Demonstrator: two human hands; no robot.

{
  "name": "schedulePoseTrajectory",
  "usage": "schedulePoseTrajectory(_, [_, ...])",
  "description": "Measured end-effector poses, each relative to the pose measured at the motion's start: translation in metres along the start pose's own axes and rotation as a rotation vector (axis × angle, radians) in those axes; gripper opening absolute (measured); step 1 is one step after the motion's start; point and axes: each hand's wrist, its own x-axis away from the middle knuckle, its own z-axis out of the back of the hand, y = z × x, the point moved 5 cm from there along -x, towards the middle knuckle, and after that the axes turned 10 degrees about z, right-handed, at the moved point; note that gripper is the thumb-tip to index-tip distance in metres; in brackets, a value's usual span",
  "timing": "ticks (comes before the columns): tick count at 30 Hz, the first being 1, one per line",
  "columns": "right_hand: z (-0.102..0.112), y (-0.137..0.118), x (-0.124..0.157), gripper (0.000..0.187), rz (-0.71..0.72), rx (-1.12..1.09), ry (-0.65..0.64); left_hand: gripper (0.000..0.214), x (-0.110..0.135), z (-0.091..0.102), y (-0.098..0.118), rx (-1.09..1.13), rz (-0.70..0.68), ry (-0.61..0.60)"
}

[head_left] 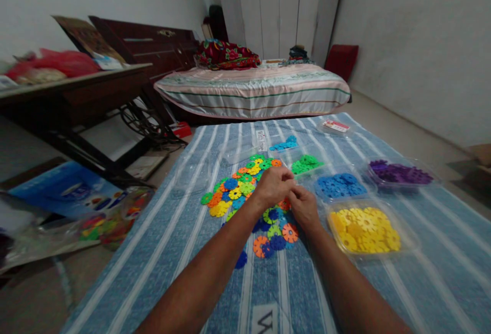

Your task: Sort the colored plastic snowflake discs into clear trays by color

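My left hand point(273, 186) and my right hand point(305, 207) meet above a mixed pile of notched plastic discs. The fingers of both are curled in and pressed together, tip to tip. Whatever they hold is hidden behind the knuckles. Beneath and left of them spread yellow discs point(220, 209), green discs and orange ones, with a blue disc point(230, 184) among them. Nearer to me, by my right wrist, lies an orange disc point(290, 232) beside a dark blue disc point(277, 242).
Clear tubs hold sorted discs: yellow discs point(366, 229), blue discs point(339, 185), purple discs point(401, 173), green discs point(306, 163) and light blue discs point(284, 143). A clear tub point(188, 176) stands left. All rest on a striped blue cloth point(161, 252). A bed point(253, 91) is beyond.
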Motion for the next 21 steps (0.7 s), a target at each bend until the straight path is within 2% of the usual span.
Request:
schedulePoseTrajectory(2, [0.0,0.0,0.0,0.031,-0.014,-0.007,0.018,0.011,0.013,0.005,-0.021,-0.227,0.035,0.039])
schedulePoseTrajectory(4, [0.0,0.0,0.0,0.03,-0.029,-0.007,0.023,0.011,0.031,0.003,-0.037,-0.414,0.056,0.047])
schedulePoseTrajectory(8, [0.0,-0.001,0.002,0.031,-0.036,0.005,0.02,0.011,0.075,-0.022,-0.051,-0.596,-0.058,-0.06])
schedulePoseTrajectory(10, [0.001,0.0,0.003,0.032,-0.039,0.023,0.018,0.012,0.092,-0.031,-0.053,-0.623,-0.125,-0.068])
schedulePoseTrajectory(13, [0.002,0.001,0.003,0.033,-0.045,0.036,0.013,0.012,0.108,-0.034,-0.057,-0.607,-0.186,-0.016])
schedulePoseTrajectory(21, [0.004,0.001,0.003,0.033,-0.043,0.037,-0.002,0.017,0.12,-0.009,-0.08,-0.532,-0.273,0.164])
